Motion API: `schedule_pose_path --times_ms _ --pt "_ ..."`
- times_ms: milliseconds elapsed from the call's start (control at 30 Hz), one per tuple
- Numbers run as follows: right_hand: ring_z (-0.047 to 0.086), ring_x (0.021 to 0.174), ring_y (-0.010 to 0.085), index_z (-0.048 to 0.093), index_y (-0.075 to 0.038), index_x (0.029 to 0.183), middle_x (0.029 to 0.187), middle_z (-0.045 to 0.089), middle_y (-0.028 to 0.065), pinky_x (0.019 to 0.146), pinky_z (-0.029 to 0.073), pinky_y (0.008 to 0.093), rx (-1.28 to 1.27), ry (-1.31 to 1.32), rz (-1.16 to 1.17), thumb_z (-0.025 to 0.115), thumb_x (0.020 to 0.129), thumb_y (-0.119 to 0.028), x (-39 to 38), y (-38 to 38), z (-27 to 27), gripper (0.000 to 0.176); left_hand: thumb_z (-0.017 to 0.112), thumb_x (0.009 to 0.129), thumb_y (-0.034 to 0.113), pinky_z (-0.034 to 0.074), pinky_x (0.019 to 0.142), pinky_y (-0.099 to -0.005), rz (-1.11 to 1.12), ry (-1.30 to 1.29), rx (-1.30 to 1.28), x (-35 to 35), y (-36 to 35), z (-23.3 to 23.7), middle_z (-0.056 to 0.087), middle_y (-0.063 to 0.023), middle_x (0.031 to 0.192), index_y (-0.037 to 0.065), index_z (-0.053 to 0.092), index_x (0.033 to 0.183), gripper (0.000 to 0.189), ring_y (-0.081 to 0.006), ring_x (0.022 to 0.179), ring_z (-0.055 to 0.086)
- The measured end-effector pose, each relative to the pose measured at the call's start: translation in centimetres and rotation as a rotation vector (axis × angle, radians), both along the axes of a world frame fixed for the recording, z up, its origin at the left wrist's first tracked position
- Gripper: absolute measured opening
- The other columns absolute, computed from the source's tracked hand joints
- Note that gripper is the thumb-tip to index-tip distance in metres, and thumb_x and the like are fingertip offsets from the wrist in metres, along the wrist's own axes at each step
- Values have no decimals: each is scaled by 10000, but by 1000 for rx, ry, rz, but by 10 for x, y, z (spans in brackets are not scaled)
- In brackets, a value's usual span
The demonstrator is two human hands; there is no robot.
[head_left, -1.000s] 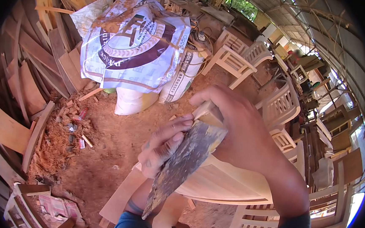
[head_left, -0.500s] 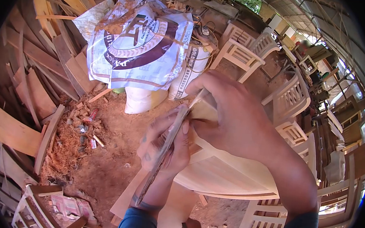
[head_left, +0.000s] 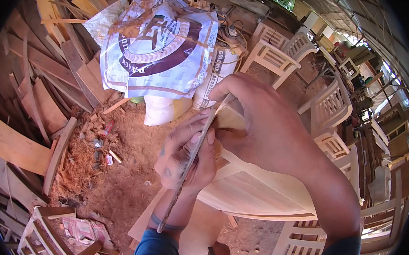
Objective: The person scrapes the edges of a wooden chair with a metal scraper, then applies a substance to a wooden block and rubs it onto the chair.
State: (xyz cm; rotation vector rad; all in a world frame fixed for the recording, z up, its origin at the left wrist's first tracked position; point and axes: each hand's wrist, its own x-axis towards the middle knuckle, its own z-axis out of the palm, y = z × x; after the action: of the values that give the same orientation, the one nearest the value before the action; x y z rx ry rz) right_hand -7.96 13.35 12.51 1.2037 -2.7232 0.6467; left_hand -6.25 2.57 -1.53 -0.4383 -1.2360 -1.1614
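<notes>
In the head view, my left hand [head_left: 190,155] is closed around a thin, weathered wooden stick [head_left: 190,167]. The stick slants from its dark lower end over my left wrist up to a pale, frayed-looking tip. My right hand [head_left: 261,124] arches over that tip, with its index finger and thumb curled around the area. A tan surface [head_left: 232,119] shows between the right thumb and fingers; what it is, and what the hidden fingers grip, I cannot make out. Below both hands lies a pale wooden panel [head_left: 257,190] with a curved edge.
Stacked boards [head_left: 32,87] fill the left side. Ahead stands a white sack [head_left: 168,110] draped with a printed sheet [head_left: 158,77]. Slatted wooden chairs [head_left: 332,101] line the right. Shavings and scraps [head_left: 86,162] litter the ground. Another person is far off at upper right.
The stick has turned slightly, appearing thinner and steeper, its lower end further right. Both hands keep nearly the same grip, and the whole view has shifted a little.
</notes>
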Motion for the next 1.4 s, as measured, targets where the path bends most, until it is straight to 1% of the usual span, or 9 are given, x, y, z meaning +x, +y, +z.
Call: schedule_pose_path --times_ms 67,167,233,267,367,800,1067,1167,1400 --pt "580 968 328 543 -54 1020 969 586 123 839 451 391 11 -1 -1 731 680 -55 -1 0 0 388 651 837 -47 541 813 -361 -117 -36 167 0 5 -4 650 -155 996 1 559 1088 271 -277 933 665" --pt "576 986 329 548 -53 1033 990 592 130 861 446 395 12 -9 -15 716 691 -84 -1 0 0 382 681 830 -24 485 874 -307 -378 -194 571 14 17 14 654 -103 1027 -13 589 1098 284 -177 948 623" --pt "574 998 331 550 -50 1039 1005 597 135 873 443 398 30 0 -19 706 696 -98 -2 -1 0 380 701 823 -10 449 897 -275 -504 -226 705 13 14 4 651 -70 1046 -20 605 1099 292 -127 950 590" --pt "573 1004 332 551 -48 1043 1013 599 137 879 441 400 40 6 -20 701 698 -105 -2 -1 1 380 716 811 -9 457 889 -283 -557 -185 730 13 12 6 651 -58 1047 -5 614 1087 294 -132 949 593" --pt "574 1013 334 552 -46 1045 1020 603 140 881 441 401 44 -4 -20 695 698 -99 -1 -1 2 379 707 816 -14 456 887 -281 -542 -281 725 14 11 -2 650 -63 1052 -3 621 1080 279 -134 949 594" --pt "582 982 333 546 -50 1031 998 599 135 865 446 402 20 11 -10 698 691 -87 2 -2 0 375 704 814 -36 467 873 -278 -520 -145 591 19 4 12 662 -72 1052 -13 640 1072 268 -139 953 604" --pt "582 967 339 540 -42 1007 981 596 141 853 451 401 18 19 -7 699 679 -82 4 -3 0 367 692 811 -58 482 864 -281 -556 -229 489 27 -10 14 674 -87 1041 -21 646 1076 271 -142 950 621" --pt "581 997 345 552 -21 1022 1033 590 157 860 463 431 42 15 11 650 703 -92 5 -4 3 341 693 812 -54 481 877 -285 -593 -211 504 25 -9 16 673 -90 1041 -23 640 1085 279 -145 968 619" --pt "583 968 344 548 -25 1012 1000 592 149 841 459 422 32 10 5 675 696 -91 6 -4 3 346 686 806 -52 523 786 -297 -245 -172 186 18 -12 11 679 -175 960 -41 625 1065 266 -215 872 667"
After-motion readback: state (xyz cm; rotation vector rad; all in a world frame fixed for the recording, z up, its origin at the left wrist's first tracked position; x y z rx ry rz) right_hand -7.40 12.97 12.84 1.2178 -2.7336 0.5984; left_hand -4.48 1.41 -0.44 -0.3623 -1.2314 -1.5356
